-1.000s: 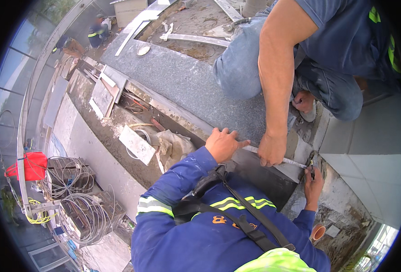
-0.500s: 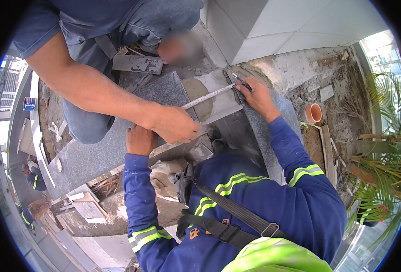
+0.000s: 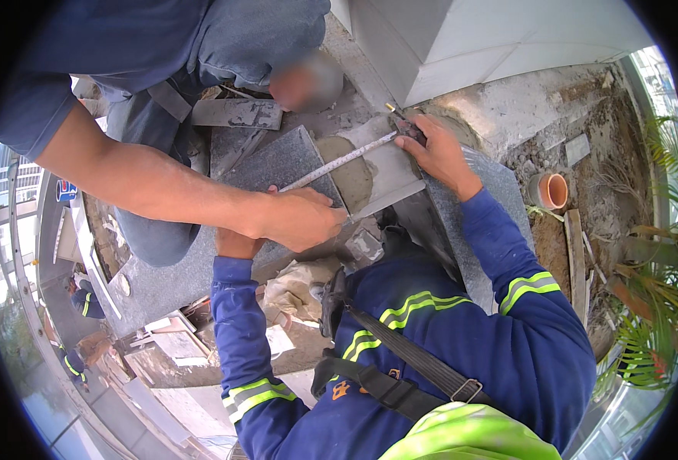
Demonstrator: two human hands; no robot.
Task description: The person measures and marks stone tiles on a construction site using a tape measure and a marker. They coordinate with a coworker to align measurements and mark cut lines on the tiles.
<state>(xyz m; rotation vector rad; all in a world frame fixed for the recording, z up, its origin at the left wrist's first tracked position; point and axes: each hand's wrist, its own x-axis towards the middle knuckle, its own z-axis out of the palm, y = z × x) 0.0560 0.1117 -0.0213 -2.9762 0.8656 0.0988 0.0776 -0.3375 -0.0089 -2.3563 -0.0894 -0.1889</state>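
One-handed, grips a dark tool (image 3: 403,123) with right hand (image 3: 441,156) nearly closed, at the end of a tape measure (image 3: 339,162) stretched across slab (image 3: 293,157) and cement (image 3: 356,185). Cannot tell the grip of the left hand (image 3: 235,244) behind a co-worker's arm (image 3: 162,188).

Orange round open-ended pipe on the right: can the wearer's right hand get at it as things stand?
Probably yes: nothing visible blocks the way from the right hand to the orange pipe, whose mouth is uncovered. The hand holds a dark yellow-tipped tool, so may need freeing first.
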